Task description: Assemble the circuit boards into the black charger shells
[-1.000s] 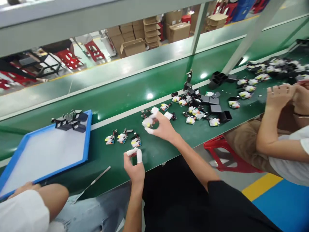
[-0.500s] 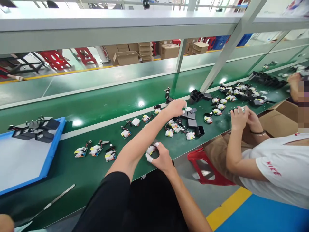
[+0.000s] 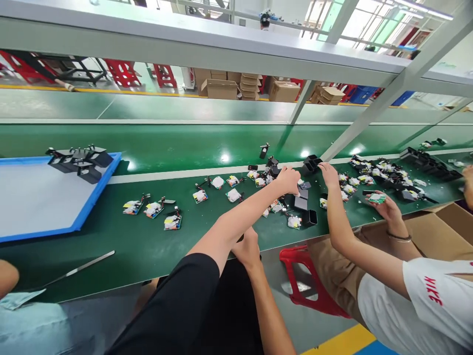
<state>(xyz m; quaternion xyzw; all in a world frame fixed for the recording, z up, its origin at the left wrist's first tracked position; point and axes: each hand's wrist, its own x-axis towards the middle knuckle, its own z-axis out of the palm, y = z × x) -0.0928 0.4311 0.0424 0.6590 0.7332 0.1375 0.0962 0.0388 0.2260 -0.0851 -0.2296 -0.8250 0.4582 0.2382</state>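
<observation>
My left arm crosses in front of me to the right. My left hand has its fingers bent down, tips at the edge of a dark grey plastic case; whether they grip it is unclear. Low at the bench edge is my right hand, curled, its fingertips hidden behind my left forearm. Around the left hand lie small circuit boards with white and yellow parts and an open black case. Another board lies just beyond my forearm.
At left stands a blue-edged white tray with black assemblies. Metal tweezers lie near the front edge. To my right, a co-worker's hand holds a board; the other hand reaches toward black cases. A slanted post rises behind.
My view has turned. My left hand has moved down to the grey case. My right hand, earlier at a board, is now partly covered by my forearm. The co-worker's hands have separated.
</observation>
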